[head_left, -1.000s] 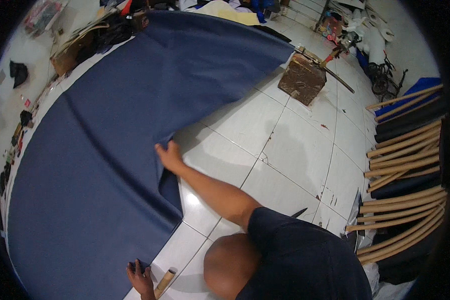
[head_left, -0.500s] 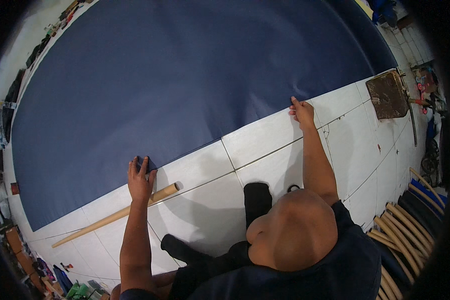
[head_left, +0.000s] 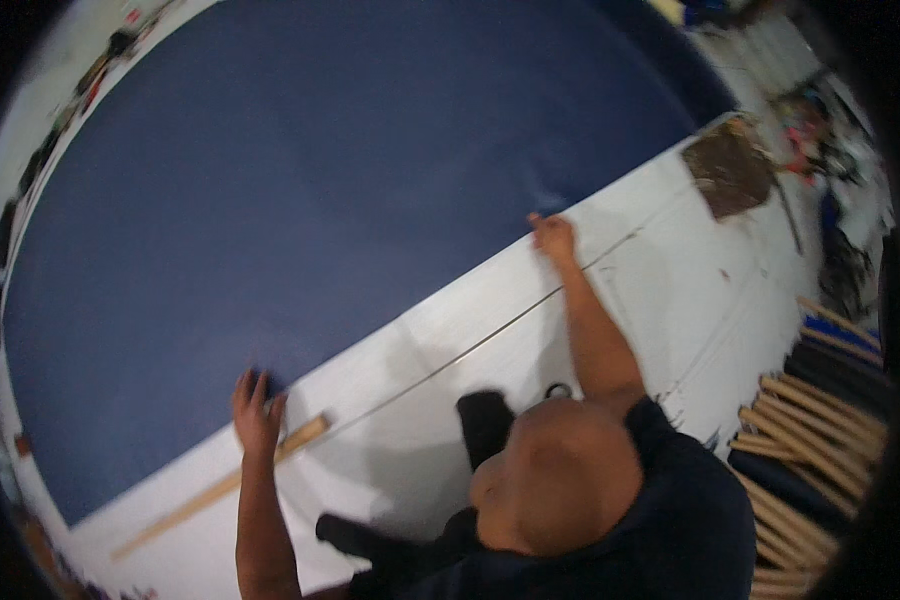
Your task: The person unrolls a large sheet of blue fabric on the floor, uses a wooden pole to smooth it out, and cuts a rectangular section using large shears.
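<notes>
The upper picture edge cuts off the blue sheet [head_left: 320, 200]. The left hand [head_left: 258, 412] and forearm hide a middle section of the cardboard tube [head_left: 302, 437]. Motion blur obscures the right hand [head_left: 553, 236]; its finger grip cannot be determined. Surface detail on the brown block [head_left: 727, 172] is blurred. Clutter [head_left: 838, 165] at right is indistinguishable.

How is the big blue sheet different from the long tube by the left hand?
The blue sheet is broad and flat, while the tube is long and narrow.
The sheet is dark blue, but the tube is light brown.
The left hand is on the sheet near its edge; the tube lies partly hidden behind that arm.
Both lie on the white floor.
</notes>
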A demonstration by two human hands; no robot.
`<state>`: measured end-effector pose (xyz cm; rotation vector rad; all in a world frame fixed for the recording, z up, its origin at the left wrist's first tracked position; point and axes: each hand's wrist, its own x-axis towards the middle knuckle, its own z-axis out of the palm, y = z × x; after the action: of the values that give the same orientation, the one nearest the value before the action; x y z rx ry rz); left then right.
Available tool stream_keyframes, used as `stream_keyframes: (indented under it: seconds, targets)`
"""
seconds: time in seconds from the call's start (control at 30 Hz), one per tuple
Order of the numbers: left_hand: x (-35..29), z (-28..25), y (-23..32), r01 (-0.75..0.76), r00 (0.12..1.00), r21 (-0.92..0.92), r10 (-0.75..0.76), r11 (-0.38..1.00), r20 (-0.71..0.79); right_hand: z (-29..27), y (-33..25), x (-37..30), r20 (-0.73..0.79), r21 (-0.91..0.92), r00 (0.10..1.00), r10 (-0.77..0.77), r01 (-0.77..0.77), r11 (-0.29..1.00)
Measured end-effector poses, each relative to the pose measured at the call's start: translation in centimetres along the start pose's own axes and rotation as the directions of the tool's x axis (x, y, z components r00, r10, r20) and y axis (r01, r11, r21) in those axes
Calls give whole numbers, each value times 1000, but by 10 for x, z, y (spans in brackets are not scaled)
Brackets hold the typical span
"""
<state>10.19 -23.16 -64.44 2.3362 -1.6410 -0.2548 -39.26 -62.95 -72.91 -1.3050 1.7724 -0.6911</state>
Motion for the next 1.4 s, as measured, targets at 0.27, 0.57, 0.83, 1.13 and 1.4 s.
stream_keyframes:
  seconds: [0.27,0.57,0.83,1.13,1.4]
  targets:
    - [-6,10,3,34,999,93,-36,995,18,8,-27,-25,-470,-220,873,-129,26,975]
    - [-3,11,0,17,1000,81,-17,997,9,163,-114,-210,610,4,157,-777,980,201]
    - [-8,16,-3,32,999,34,-31,999,-38,174,-71,-199,650,-39,140,-747,988,151]
    - [-54,-8,-84,474,707,-240,-529,847,-470,160,-83,-200,631,-61,115,-767,993,99]
    - [-170,-9,-171,725,-123,-682,-992,-99,14,158,-105,-217,652,-71,274,-706,950,304]
